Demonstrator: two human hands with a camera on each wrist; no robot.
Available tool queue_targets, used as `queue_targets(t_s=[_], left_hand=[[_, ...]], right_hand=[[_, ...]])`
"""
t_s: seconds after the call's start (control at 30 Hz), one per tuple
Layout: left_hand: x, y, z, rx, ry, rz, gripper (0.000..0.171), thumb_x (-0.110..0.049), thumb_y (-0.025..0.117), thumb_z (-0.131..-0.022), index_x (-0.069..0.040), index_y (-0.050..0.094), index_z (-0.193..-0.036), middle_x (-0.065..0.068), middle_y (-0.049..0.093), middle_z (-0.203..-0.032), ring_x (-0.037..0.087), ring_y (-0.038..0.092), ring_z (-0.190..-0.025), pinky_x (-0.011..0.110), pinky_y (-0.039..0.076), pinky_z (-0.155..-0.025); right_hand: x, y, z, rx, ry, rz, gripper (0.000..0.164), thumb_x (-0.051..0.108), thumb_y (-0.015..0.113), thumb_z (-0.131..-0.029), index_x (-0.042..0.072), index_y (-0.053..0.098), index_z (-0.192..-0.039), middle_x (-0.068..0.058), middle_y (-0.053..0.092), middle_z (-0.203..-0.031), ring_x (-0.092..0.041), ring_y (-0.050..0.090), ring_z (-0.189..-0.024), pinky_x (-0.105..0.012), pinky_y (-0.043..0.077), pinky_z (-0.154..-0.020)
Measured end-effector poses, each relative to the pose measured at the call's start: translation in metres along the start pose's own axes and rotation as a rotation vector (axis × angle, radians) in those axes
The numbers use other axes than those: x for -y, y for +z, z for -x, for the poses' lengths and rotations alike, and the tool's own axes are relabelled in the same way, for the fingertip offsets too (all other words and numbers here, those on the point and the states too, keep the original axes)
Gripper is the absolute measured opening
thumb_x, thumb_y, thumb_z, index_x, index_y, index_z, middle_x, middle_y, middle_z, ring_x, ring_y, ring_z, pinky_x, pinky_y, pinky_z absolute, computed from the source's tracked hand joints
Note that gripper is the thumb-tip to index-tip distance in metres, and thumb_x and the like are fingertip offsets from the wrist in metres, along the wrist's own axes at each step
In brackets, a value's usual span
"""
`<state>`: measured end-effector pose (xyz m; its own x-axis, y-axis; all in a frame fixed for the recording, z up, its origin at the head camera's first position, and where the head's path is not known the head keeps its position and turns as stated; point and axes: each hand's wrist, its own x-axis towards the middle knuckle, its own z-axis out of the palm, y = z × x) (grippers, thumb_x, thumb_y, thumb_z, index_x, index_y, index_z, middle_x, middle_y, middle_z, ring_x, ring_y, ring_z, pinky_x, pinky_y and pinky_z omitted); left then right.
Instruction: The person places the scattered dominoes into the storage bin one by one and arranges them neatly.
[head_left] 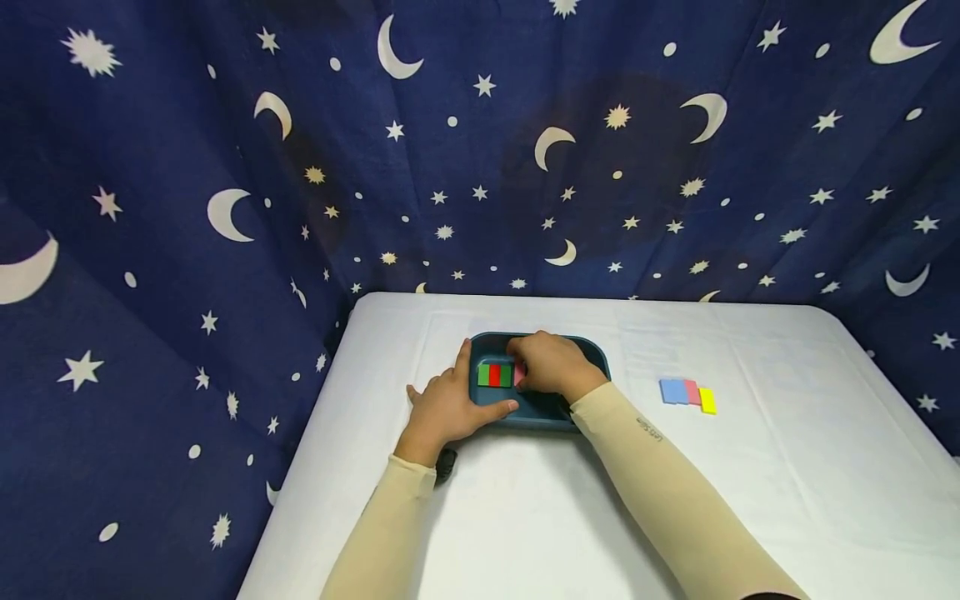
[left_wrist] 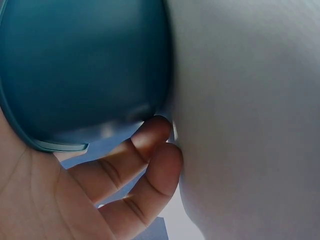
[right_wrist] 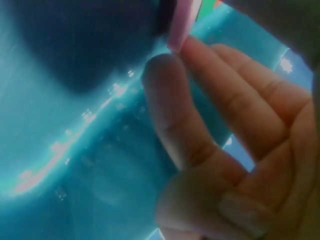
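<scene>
1. Straddles the left end of the tray [head_left: 536, 408] with the left hand [head_left: 448, 408], palm against the rim.
2. Extends the left index finger forward along the far-left part of the rim; points the left thumb to the right, over the near-left corner. Spreads thumb and index finger widely apart, in contact with the tray only.
3. Bends two lower left fingers lightly beside the outer wall, close to the white tablecloth [head_left: 525, 517], as seen at the left wrist.
4. Reaches into the tray with the right hand [head_left: 557, 364], back of the hand upward, fingertips directed toward the left hand.
5. Pinches the pink block [head_left: 519, 374] between nearly closed right fingertips.
6. Holds the pink block between both hands, just right of a row consisting of a green block [head_left: 483, 376], a red block [head_left: 494, 376] and a second green block [head_left: 506, 376]. Cannot tell whether contact with the row exists.
7. Angles both forearms in from the near side, left sleeve [head_left: 382, 525] and right sleeve [head_left: 660, 475] both beige.
8. Shows, on the tablecloth well to the right of the right hand, a blue piece [head_left: 672, 392], a pink piece [head_left: 692, 392] and a yellow piece [head_left: 707, 401], side by side.
9. Includes, beyond both hands, a dark blue curtain [head_left: 480, 150] with moons and stars.
</scene>
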<state>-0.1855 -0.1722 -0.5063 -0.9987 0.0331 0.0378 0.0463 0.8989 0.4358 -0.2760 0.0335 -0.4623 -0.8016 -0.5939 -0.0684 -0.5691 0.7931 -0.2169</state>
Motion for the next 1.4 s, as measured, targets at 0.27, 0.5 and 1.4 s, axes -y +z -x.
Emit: queue_targets(t_s=[0.27,0.5,1.4], left_hand=[[-0.004,0.002,0.001,-0.006,0.014,0.006,0.135,-0.099,0.058,-0.071,-0.024,0.009,-0.172,0.007,0.061,-0.149,0.037,0.066,-0.118,0.092,0.021,-0.099],[-0.005,0.001,0.001,-0.005,0.016,0.006,0.134,-0.097,0.06,-0.072,-0.026,0.007,-0.172,0.007,0.06,-0.15,0.037,0.066,-0.119,0.092,0.021,-0.099],[-0.001,0.002,0.001,0.004,-0.017,0.038,0.135,-0.097,0.062,-0.069,-0.029,0.005,-0.172,0.009,0.065,-0.141,0.037,0.066,-0.118,0.092,0.019,-0.1]], right_hand=[[-0.002,0.001,0.007,0.009,0.035,0.007,0.054,0.023,0.096,-0.079,0.015,0.074,-0.128,0.003,0.072,-0.096,-0.017,0.063,-0.085,-0.042,0.058,-0.08],[0.0,0.005,0.007,0.003,0.015,0.033,0.055,0.025,0.096,-0.079,0.015,0.074,-0.128,0.006,0.071,-0.092,-0.015,0.064,-0.082,-0.041,0.058,-0.079],[0.004,-0.011,0.017,0.004,0.042,0.054,0.061,0.035,0.093,-0.081,0.019,0.071,-0.136,0.0,0.075,-0.121,-0.023,0.069,-0.105,-0.049,0.059,-0.088]])
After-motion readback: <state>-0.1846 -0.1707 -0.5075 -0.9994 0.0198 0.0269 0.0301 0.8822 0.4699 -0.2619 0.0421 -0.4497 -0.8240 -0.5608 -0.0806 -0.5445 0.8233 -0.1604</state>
